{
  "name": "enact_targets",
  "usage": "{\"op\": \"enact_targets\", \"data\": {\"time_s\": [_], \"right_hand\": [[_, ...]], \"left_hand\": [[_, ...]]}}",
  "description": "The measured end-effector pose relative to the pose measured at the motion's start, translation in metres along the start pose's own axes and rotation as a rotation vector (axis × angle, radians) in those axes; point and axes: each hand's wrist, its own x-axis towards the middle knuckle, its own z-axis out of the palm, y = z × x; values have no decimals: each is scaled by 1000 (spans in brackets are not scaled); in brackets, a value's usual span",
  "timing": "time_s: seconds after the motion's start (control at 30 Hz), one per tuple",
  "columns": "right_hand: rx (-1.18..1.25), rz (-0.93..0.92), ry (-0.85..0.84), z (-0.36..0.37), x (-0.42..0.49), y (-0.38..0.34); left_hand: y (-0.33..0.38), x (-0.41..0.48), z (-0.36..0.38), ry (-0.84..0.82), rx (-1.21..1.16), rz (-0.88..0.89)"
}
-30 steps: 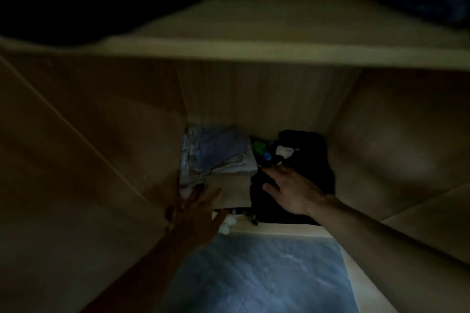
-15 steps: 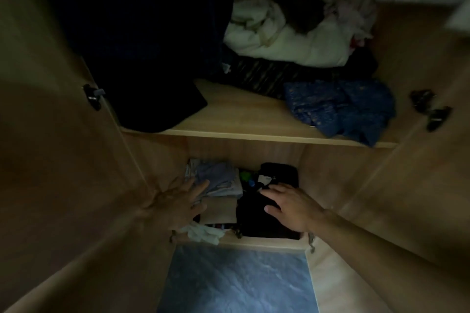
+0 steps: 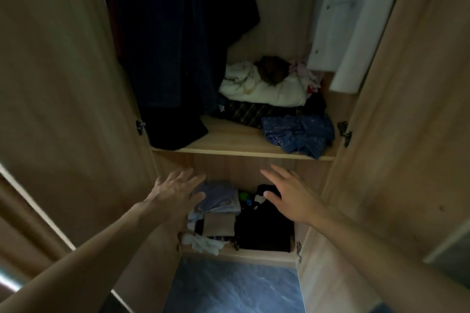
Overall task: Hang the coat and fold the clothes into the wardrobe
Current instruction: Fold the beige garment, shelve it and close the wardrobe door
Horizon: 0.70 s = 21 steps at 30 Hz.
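I look into an open wooden wardrobe. A dark coat (image 3: 175, 40) hangs at the upper left, its hem resting on the middle shelf (image 3: 229, 142). In the bottom compartment lie folded clothes: a lilac stack (image 3: 218, 198), a tan piece (image 3: 220, 223) and a black pile (image 3: 264, 229). My left hand (image 3: 175, 193) hovers above the lilac stack with fingers spread and holds nothing. My right hand (image 3: 290, 195) is lifted above the black pile, fingers straight, also holding nothing.
The middle shelf carries a white bundle (image 3: 264, 89), a striped dark garment and a crumpled blue cloth (image 3: 300, 134). A white shirt (image 3: 340, 20) hangs at the upper right. Both doors (image 3: 63, 84) stand open at the sides. Dark blue floor (image 3: 234, 287) lies below.
Both hands have lifted off the folded clothes in the bottom compartment and drawn back. My view has risen, so the hanging coat and the middle shelf now show.
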Motion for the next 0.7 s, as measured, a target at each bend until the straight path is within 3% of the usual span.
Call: {"op": "enact_targets", "data": {"time_s": [0.07,0.47,0.7], "right_hand": [[-6,7,48,-10,-10,-7],[-85,129,282,-69,-39,-76],[-181,196,331,-73,-60,-108]], "left_hand": [[9,-7,-21,-38,-7,34],[-8,-26,-80,200,-121,239],[4,-27,-88,145,-290,264]]}}
